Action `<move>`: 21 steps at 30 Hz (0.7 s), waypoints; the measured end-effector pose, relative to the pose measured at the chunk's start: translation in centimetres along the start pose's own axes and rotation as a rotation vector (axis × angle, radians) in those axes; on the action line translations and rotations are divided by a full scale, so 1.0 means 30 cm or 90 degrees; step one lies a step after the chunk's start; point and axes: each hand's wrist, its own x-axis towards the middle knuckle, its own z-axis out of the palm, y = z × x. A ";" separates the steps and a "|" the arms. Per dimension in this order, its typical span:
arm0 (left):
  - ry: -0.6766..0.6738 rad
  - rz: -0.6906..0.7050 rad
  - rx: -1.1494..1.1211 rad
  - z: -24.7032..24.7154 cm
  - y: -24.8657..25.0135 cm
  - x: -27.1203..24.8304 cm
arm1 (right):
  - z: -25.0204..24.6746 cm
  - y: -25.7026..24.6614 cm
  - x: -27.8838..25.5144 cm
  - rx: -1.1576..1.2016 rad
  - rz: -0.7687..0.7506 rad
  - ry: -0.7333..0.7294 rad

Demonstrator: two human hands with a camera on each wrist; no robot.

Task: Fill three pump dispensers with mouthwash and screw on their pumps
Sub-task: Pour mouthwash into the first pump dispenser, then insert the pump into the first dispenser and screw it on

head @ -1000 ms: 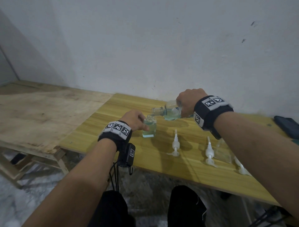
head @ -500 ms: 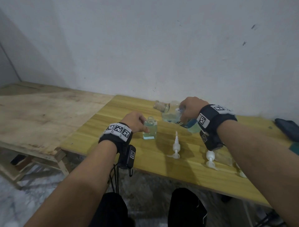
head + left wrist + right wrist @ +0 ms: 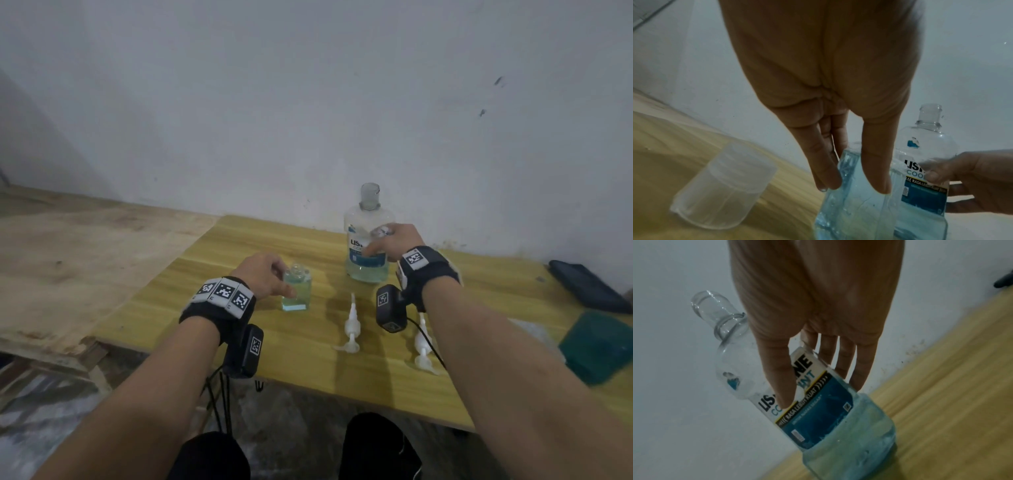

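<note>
The left hand (image 3: 265,274) grips the filled dispenser (image 3: 296,289), upright on the table (image 3: 308,359). The right hand (image 3: 394,241) clasps the uncapped mouthwash bottle (image 3: 367,240) standing behind two loose pumps (image 3: 351,325).

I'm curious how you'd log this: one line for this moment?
left hand holds filled dispenser | right hand grips upright mouthwash bottle | pumps off

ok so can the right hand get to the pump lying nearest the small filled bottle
Probably yes. The right hand grips the mouthwash bottle, standing on the table; once released, the pump lies uncovered just nearer the person, nothing between.
</note>
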 end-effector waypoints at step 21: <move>0.069 -0.023 0.032 0.026 0.012 -0.021 | 0.078 -0.093 -0.212 -0.429 -0.289 0.048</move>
